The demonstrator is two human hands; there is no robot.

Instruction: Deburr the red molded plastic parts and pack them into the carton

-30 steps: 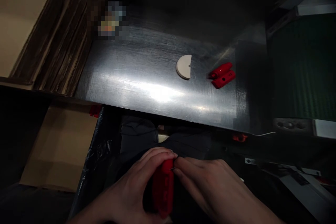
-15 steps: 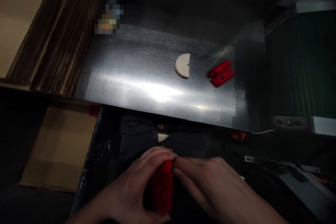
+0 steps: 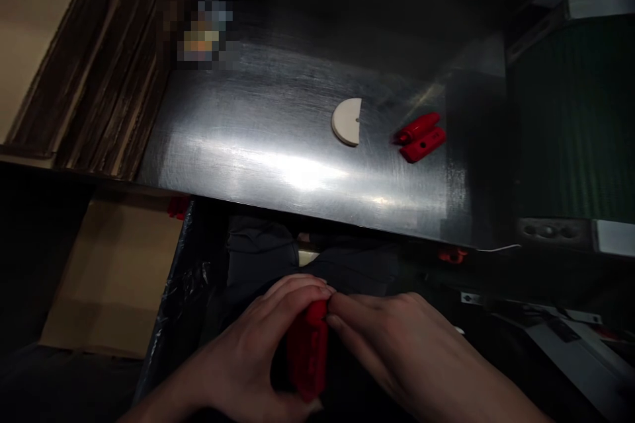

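Note:
Low in the view, my left hand (image 3: 258,337) wraps round a long red plastic piece (image 3: 311,357), thumb at its lower end and fingers over its top. Slots or ridges seem to run along the piece, though it is dim. My right hand (image 3: 397,337) pinches close against the top right end of the red piece. Whatever lies between its thumb and forefinger is too small and hidden to name. Beyond my hands, two more red plastic pieces (image 3: 421,139) lie side by side on the metal table (image 3: 248,125). A cream half-round block (image 3: 348,122) is left of them.
Stacked cardboard (image 3: 99,66) stands at the table's left end. Below it are a cardboard box (image 3: 114,271) and a black plastic-lined edge (image 3: 171,284). A green conveyor-like surface (image 3: 575,119) is at the right, with a white-grey metal part (image 3: 570,350) lower down.
Both hands keep nearly the same hold on the red piece, with only slight finger movement at its top end. The view has shifted a little.

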